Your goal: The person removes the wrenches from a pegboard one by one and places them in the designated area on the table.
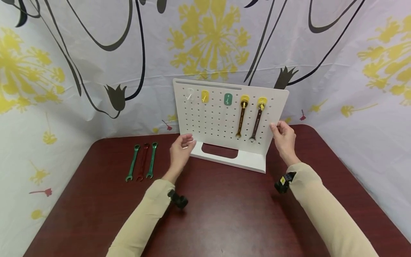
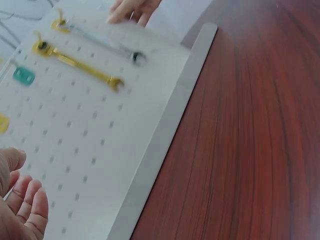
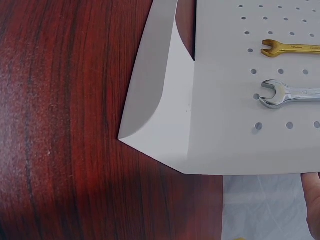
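A white pegboard (image 1: 208, 123) stands at an angle on the table, its base toward me. My right hand (image 1: 285, 142) pinches the board's right edge, thumb in front. By the lower left edge is my left hand (image 1: 180, 152), its fingers loosely bent and thumb apart; in the left wrist view nothing lies between them. A gold combination wrench (image 1: 241, 120) and a silver one (image 3: 297, 94) hang from yellow hooks on the right side. Further left on the board are a green hook (image 1: 228, 99), a yellow hook (image 1: 204, 96) and a white hook (image 1: 190, 94), all bare.
Left of the board, a green wrench (image 1: 132, 164), a red wrench (image 1: 143, 162) and another green wrench (image 1: 152, 160) lie side by side on the dark red table (image 1: 224, 214). A patterned cloth (image 1: 144, 71) hangs behind and at both sides.
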`<move>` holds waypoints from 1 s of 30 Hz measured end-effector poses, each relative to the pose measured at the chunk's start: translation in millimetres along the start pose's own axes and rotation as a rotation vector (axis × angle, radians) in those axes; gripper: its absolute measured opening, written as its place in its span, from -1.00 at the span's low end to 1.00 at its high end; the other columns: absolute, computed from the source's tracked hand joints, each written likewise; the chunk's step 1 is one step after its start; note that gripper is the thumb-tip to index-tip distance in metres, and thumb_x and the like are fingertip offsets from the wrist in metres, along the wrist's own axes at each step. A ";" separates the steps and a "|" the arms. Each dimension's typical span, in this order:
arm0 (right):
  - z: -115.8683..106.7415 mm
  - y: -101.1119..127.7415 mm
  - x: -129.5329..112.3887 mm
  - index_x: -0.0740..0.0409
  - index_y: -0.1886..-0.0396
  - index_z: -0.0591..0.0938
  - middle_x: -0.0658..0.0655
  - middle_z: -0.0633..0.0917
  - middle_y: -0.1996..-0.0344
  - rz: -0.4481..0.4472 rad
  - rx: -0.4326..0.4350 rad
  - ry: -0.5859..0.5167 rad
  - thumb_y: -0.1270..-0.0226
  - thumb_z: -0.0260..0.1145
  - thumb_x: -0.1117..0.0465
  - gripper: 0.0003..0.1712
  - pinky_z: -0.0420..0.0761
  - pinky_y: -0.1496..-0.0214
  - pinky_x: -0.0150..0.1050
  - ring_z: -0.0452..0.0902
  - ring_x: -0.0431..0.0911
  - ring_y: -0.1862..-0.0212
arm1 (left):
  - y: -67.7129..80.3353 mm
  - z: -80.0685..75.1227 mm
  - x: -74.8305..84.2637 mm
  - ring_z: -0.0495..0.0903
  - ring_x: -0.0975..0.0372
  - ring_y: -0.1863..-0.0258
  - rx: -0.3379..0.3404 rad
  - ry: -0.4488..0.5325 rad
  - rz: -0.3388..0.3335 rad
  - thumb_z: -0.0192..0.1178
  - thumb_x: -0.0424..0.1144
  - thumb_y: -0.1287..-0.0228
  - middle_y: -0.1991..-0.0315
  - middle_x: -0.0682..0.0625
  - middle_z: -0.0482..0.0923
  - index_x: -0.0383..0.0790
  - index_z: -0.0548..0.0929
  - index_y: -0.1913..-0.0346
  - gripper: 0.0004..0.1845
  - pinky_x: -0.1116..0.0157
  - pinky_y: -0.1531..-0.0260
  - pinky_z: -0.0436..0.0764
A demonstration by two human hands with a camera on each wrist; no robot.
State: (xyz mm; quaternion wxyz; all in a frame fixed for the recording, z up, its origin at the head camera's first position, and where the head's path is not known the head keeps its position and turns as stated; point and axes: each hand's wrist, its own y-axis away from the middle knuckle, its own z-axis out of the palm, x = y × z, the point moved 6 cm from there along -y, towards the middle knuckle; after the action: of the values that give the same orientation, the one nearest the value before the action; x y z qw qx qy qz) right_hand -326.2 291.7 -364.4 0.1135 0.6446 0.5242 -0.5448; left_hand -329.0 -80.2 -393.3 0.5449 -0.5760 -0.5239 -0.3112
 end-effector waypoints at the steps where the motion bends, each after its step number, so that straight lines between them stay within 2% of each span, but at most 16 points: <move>1: 0.3 0.1 0.0 0.24 0.40 0.54 -0.27 0.42 0.66 0.000 -0.003 -0.001 -0.34 0.22 0.01 -0.65 0.27 0.54 -0.50 0.25 -0.35 0.57 | 0.7 6.3 1.4 0.67 0.07 0.21 -0.007 0.027 0.005 0.30 -0.33 -0.15 0.15 -0.17 0.67 -0.30 0.62 0.04 -0.70 0.30 0.16 0.64; 6: 0.3 0.2 1.4 0.27 0.40 0.55 -0.27 0.42 0.65 -0.003 0.001 -0.001 -0.34 0.23 0.02 -0.64 0.27 0.54 -0.51 0.25 -0.35 0.57 | 4.2 33.4 8.9 0.65 0.04 0.21 -0.046 0.116 0.026 0.30 -0.37 -0.14 0.13 -0.21 0.66 -0.35 0.60 0.03 -0.69 0.31 0.17 0.64; 9: -0.3 -0.4 1.8 0.25 0.42 0.54 -0.27 0.41 0.67 -0.006 0.011 -0.005 -0.33 0.24 0.03 -0.66 0.26 0.54 -0.49 0.24 -0.35 0.58 | 6.1 46.2 12.7 0.65 0.02 0.21 -0.060 0.133 0.039 0.31 -0.36 -0.14 0.13 -0.21 0.66 -0.33 0.61 0.03 -0.69 0.24 0.15 0.64; 16: 0.5 -1.2 1.4 0.23 0.43 0.54 -0.28 0.40 0.68 -0.010 0.010 -0.003 -0.33 0.24 0.03 -0.67 0.26 0.54 -0.48 0.24 -0.37 0.59 | 8.1 70.0 20.3 0.64 -0.08 0.18 -0.069 0.195 0.038 0.28 -0.44 -0.13 0.10 -0.32 0.62 -0.45 0.58 0.02 -0.68 0.06 0.12 0.61; 18: 0.5 -1.2 1.1 0.25 0.42 0.54 -0.26 0.41 0.67 -0.012 0.007 0.001 -0.33 0.23 0.02 -0.64 0.27 0.54 -0.49 0.24 -0.36 0.59 | 11.2 72.0 32.2 0.63 -0.12 0.18 -0.070 0.200 0.044 0.25 -0.48 -0.14 0.10 -0.36 0.61 -0.50 0.56 0.03 -0.69 0.03 0.13 0.61; 23: 0.3 -1.0 0.6 0.28 0.40 0.55 -0.24 0.42 0.66 -0.010 0.000 0.005 -0.34 0.22 0.00 -0.62 0.27 0.54 -0.50 0.24 -0.36 0.58 | 10.0 84.0 37.9 0.65 -0.02 0.19 -0.060 0.201 0.052 0.27 -0.44 -0.13 0.12 -0.28 0.64 -0.41 0.60 0.06 -0.72 0.23 0.14 0.65; 25: 0.5 -0.9 0.8 0.28 0.40 0.55 -0.23 0.41 0.66 -0.008 -0.002 0.004 -0.34 0.22 0.00 -0.62 0.26 0.54 -0.50 0.24 -0.36 0.58 | 5.8 92.0 30.2 0.66 0.05 0.20 -0.056 0.194 0.041 0.30 -0.41 -0.12 0.12 -0.21 0.66 -0.34 0.62 0.07 -0.72 0.34 0.15 0.64; 30: 0.7 -0.5 1.5 0.25 0.41 0.53 -0.21 0.40 0.66 -0.002 0.001 -0.001 -0.34 0.22 0.01 -0.64 0.26 0.55 -0.48 0.23 -0.34 0.58 | 4.3 102.6 34.0 0.67 0.10 0.20 -0.058 0.161 0.022 0.30 -0.40 -0.11 0.12 -0.16 0.67 -0.30 0.62 0.08 -0.72 0.36 0.15 0.62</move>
State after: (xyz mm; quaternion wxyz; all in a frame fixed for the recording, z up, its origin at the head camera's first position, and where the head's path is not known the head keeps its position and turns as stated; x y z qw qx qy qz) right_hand -327.2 292.2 -365.7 0.1130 0.6440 0.5245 -0.5453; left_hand -338.0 27.3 -384.8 0.5718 -0.5703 -0.4630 -0.3654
